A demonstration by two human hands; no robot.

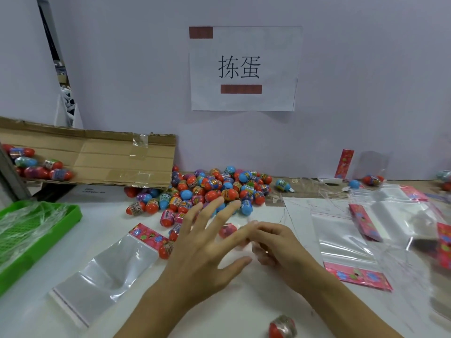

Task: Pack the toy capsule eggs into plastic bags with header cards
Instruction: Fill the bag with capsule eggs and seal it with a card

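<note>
A heap of red, blue and purple capsule eggs lies at the back of the white table. My left hand hovers in front of the heap, fingers spread and straight, holding nothing. My right hand is beside it with curled fingers, pinching a blurred red egg that is partly hidden behind my left index finger. An empty clear bag with a pink header card lies flat to the left. A second one lies to the right. One red egg sits at the near edge.
A cardboard box flap slopes down from the left with more eggs on it. A green tray holding crumpled plastic stands at the far left. More bags and header cards are piled at the right. A wall with a paper sign stands behind.
</note>
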